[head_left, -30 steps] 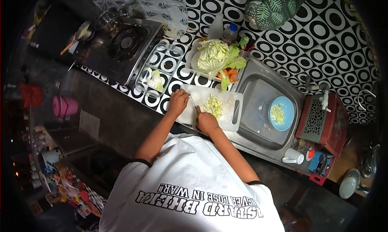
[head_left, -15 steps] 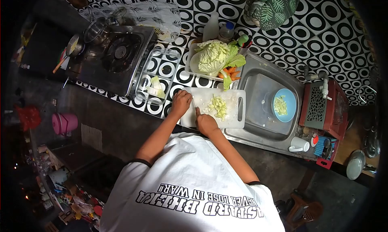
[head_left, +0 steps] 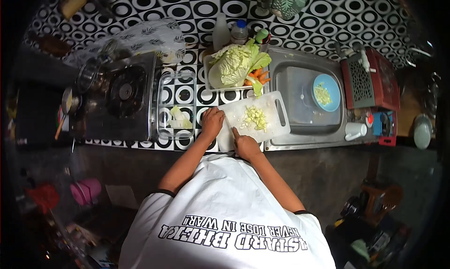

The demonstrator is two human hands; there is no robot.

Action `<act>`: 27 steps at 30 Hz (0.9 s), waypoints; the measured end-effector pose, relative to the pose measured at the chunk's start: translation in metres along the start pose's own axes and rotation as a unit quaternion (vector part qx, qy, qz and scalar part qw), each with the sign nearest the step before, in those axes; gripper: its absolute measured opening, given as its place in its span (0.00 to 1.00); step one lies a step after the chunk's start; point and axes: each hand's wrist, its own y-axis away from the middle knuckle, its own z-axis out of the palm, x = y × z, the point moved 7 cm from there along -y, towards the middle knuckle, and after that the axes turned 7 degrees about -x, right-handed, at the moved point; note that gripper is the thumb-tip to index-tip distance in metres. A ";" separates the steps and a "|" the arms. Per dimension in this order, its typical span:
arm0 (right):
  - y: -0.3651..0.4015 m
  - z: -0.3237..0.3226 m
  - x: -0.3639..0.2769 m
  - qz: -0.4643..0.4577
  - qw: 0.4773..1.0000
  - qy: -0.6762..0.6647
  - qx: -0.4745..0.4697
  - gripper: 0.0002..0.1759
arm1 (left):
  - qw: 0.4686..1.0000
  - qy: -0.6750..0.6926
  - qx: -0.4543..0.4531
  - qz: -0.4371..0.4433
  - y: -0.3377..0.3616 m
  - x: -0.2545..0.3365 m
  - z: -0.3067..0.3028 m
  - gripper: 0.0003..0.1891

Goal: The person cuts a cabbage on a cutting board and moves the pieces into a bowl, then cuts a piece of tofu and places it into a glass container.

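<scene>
Black-and-white patterned tile covers the counter [head_left: 206, 96] and continues behind it, with the stove [head_left: 124, 93] well to the left of the cutting board and the metal sink [head_left: 307, 124] directly to its right. In the head view, the white cutting board [head_left: 269, 128] lies at a slant near the front edge of the counter, its slotted end overlapping the rim of the sink. Chopped cabbage [head_left: 254, 118] sits in a loose pile on the board, toward the slot and away from both hands.

The right hand [head_left: 246, 146] grasps the knife [head_left: 228, 121] at the board's near side, the blade angled up and left. The left hand [head_left: 213, 123] is bent at the board's left edge, fingers close to the blade; whether they grip anything cannot be told.

Left of the board, a strip of tile separates it from the glass dish [head_left: 161, 92], which holds pale cabbage chunks [head_left: 179, 120]. Beyond the board, room is tighter: the tray [head_left: 210, 85] with the cabbage head [head_left: 232, 67] and carrots [head_left: 257, 77] stands just past the far edge, one leaf hanging toward the board. Two bottles [head_left: 221, 33] [head_left: 239, 33] stand behind that tray. Right of the board, the blue bowl [head_left: 332, 84] with chopped pieces is within the sink area; the white mug [head_left: 355, 130] stands farther right, on the rim.
</scene>
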 end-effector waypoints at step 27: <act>0.049 0.041 -0.038 0.182 0.942 -0.181 0.218 0.33 | 0.959 0.087 -0.155 0.221 0.006 0.031 0.019 0.03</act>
